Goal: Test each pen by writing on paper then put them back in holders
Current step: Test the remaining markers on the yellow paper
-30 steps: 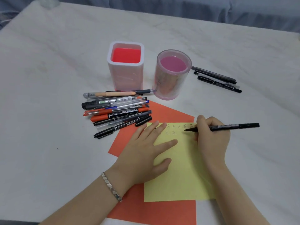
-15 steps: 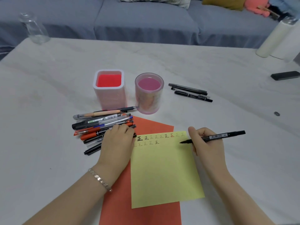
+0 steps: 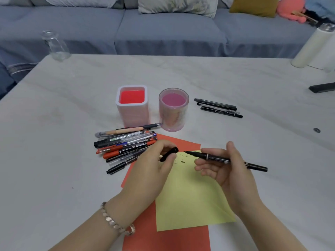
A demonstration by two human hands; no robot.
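My right hand (image 3: pixel 228 171) holds an uncapped black pen (image 3: pixel 224 159) above the yellow paper (image 3: pixel 190 201), tip pointing left. My left hand (image 3: pixel 154 167) pinches the black pen cap (image 3: pixel 169 153) just left of that tip. The yellow sheet carries rows of small written marks and lies on an orange sheet (image 3: pixel 163 238). A pile of several pens (image 3: pixel 125 144) lies left of the papers. Behind them stand a square pink holder (image 3: pixel 133 105) and a round pink holder (image 3: pixel 173 111). Three black pens (image 3: pixel 218 107) lie to the right of the round holder.
An upturned glass (image 3: pixel 55 45) stands at the table's far left corner. A white cylinder (image 3: pixel 311 46) and a dark flat object (image 3: pixel 322 87) sit at the far right. A small coin-like disc (image 3: pixel 316 130) lies right of the papers. A grey sofa (image 3: pixel 163 31) runs behind the table.
My left hand left the paper, went to the pen pile and now holds a black cap up near the pen tip. My right hand lifted the pen off the paper.
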